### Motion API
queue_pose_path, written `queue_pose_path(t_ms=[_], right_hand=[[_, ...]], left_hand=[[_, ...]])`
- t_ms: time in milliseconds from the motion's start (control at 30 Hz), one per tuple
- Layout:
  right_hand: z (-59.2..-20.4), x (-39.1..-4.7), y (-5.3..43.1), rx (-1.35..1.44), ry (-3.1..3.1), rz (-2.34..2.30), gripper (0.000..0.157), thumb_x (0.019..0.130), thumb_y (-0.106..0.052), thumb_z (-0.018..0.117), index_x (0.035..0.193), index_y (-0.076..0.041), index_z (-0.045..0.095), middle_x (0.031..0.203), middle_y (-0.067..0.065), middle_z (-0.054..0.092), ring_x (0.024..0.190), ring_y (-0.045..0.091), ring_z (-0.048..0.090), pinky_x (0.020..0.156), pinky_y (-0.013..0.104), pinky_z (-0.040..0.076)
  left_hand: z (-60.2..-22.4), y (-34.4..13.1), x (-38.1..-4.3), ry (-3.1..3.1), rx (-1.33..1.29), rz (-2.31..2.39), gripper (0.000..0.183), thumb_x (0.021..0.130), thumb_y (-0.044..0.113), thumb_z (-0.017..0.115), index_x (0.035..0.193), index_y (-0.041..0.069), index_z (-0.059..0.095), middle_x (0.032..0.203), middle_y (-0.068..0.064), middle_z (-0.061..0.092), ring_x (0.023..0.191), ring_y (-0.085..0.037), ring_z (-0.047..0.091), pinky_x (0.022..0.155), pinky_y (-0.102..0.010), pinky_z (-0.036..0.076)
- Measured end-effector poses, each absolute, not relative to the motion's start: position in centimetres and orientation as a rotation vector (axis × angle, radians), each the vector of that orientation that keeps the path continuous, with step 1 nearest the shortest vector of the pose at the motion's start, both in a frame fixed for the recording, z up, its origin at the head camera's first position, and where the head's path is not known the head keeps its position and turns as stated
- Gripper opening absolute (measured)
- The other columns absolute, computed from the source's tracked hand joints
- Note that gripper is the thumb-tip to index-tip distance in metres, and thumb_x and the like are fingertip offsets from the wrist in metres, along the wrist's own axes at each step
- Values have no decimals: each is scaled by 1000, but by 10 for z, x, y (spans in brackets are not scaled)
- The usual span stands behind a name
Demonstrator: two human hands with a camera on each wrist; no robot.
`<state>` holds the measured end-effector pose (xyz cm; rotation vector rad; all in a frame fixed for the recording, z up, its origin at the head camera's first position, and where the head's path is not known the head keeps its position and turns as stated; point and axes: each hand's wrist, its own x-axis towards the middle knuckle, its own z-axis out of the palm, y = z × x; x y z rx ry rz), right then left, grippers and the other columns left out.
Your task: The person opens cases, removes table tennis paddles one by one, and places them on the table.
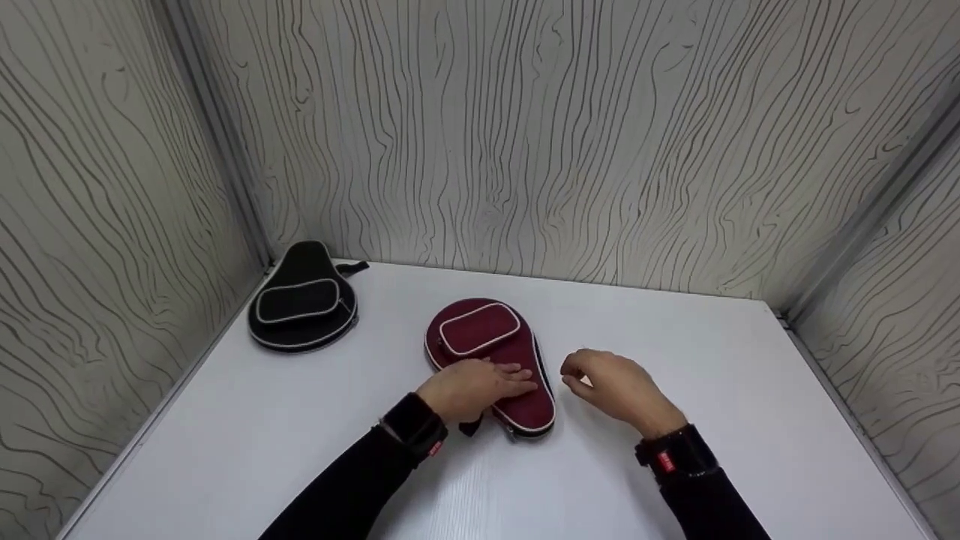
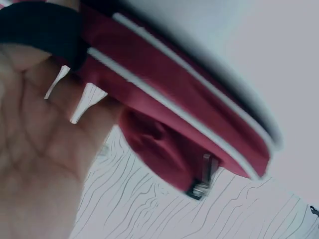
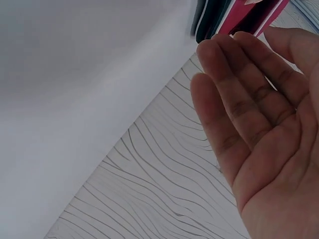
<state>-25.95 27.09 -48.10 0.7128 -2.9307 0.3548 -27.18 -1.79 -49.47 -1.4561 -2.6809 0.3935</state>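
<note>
A maroon table tennis bat case (image 1: 480, 330) with white piping and a zipped pocket lies on the white table, its narrow end toward the person. My left hand (image 1: 472, 386) rests across its narrow part with fingers extended. In the left wrist view, the case's edge (image 2: 164, 99) and a black strap (image 2: 40, 32) show beside the left palm (image 2: 40, 149). Just right of the case, my right hand (image 1: 615, 386) is held apart from it, fingers loosely bent and holding nothing. The right wrist view shows the right palm (image 3: 279, 159) with nothing in it.
A black bat case (image 1: 300, 262) with white piping lies at the table's back left corner, a short strap (image 1: 351, 268) sticking out. Wood-patterned panels (image 1: 480, 135) stand behind and on both sides of the white table (image 1: 675, 322).
</note>
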Motion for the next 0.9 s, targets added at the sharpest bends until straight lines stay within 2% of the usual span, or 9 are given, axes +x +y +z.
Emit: queue_pose_path(t_ms=[167,267,400,567,700,800,900], right_hand=[[-485,-256,287,750,-2919,301,12,110,-18,81,121,-14,85,125,5,88,120,30,85,99,53,71],[-487,-254,294,770,-2918,256,19,111,-19,80,129,-14,84,134,7,87,129,32,84,106,55,70],[-489,-253,299,844,-2887,194,27,112,-18,78,138,-15,82,141,7,86,134,31,82,108,56,70],[-489,-253,302,872,-2871,172,30,113,-18,78,142,-14,81,145,7,85,137,32,81,110,58,69],[-491,-253,302,872,-2885,161,30,113,-19,77,142,-14,82,146,8,84,138,32,81,111,58,69],[-492,-253,303,874,-2888,161,30,113,-18,77,141,-14,82,146,7,84,137,32,81,110,58,69],[-493,-253,303,874,-2883,164,29,112,-17,78,141,-14,82,145,7,85,136,32,81,109,57,70]], left_hand=[[-500,-23,-271,-2624,-1617,389,85,110,-2,72,183,33,44,189,13,45,175,-6,43,139,-33,47],[-501,-27,-270,-2611,-1702,349,90,107,-10,69,183,32,44,190,12,44,176,-6,43,141,-37,46],[-501,-30,-268,-2603,-1774,310,97,103,-15,70,183,34,44,190,13,42,176,-6,42,141,-37,45],[-498,-32,-266,-2584,-1815,309,98,102,-14,72,183,35,44,190,13,42,175,-5,43,140,-34,46],[-492,-31,-263,-2581,-1812,366,94,105,-6,75,182,37,44,190,14,42,175,-4,43,138,-32,48],[-483,-27,-259,-2628,-1798,395,89,105,20,89,182,38,46,189,15,43,175,-4,42,135,-27,50],[-472,-21,-253,-2684,-1769,395,93,96,50,94,178,38,52,186,16,49,173,-3,46,131,-24,53]])
